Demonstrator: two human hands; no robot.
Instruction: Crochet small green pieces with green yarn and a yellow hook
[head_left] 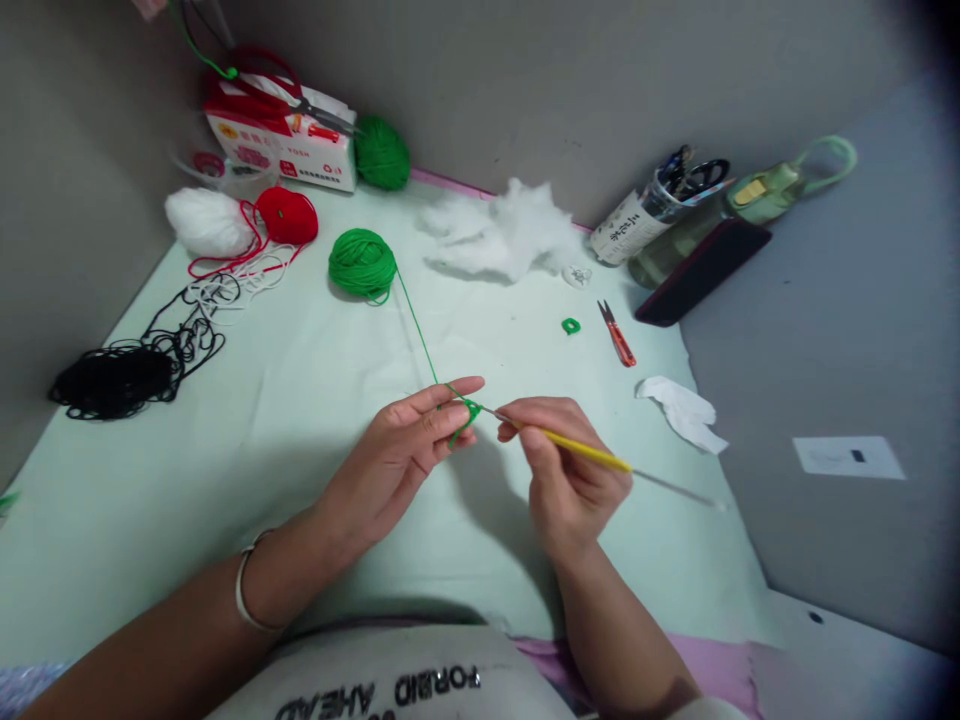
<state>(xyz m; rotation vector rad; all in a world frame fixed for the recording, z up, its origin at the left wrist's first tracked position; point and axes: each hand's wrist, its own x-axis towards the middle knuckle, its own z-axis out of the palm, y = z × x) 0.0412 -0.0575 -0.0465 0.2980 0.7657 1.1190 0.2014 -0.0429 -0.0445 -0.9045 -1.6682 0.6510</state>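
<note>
Between the thumb and fingers of my left hand (409,440) is a small piece of green crochet work (470,410). A strand of green yarn (416,318) runs over my left index finger, back to a green yarn ball (361,264) on the table. My right hand (574,470) grips a crochet hook (585,447) with a yellow handle and metal ends, held like a pen. The hook's tip meets the green crochet work; whether it passes through a loop is too small to tell.
White stuffing (502,235) lies at the back, with red thread snips (618,335) and a small green ring (571,326) to its right. Black yarn (112,380), white yarn (210,222) and red yarn (289,215) sit left. A phone (705,272) leans against a bottle (765,190).
</note>
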